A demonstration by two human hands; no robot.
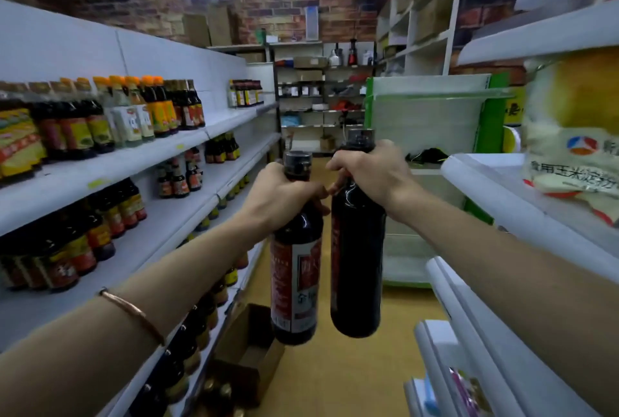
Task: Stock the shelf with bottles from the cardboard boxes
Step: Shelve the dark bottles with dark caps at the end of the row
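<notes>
My left hand (pixel 281 195) grips the neck of a dark bottle with a red and white label (pixel 296 279), held upright in mid-air over the aisle. Close beside it, my right hand (pixel 368 172) holds a second dark bottle (pixel 356 259) by its neck, its label turned away. The two bottles hang side by side, almost touching. Below them on the floor lies an open cardboard box (pixel 248 349) with bottle caps showing near its lower end. The white shelf unit (pixel 174 155) on my left carries rows of sauce bottles.
A white shelf unit (pixel 485 209) on my right holds bags of starch (pixel 576 148). A green-edged rack (pixel 432 115) stands across the aisle ahead, with shelving against the brick wall behind. The yellow floor (pixel 351 379) runs between the units.
</notes>
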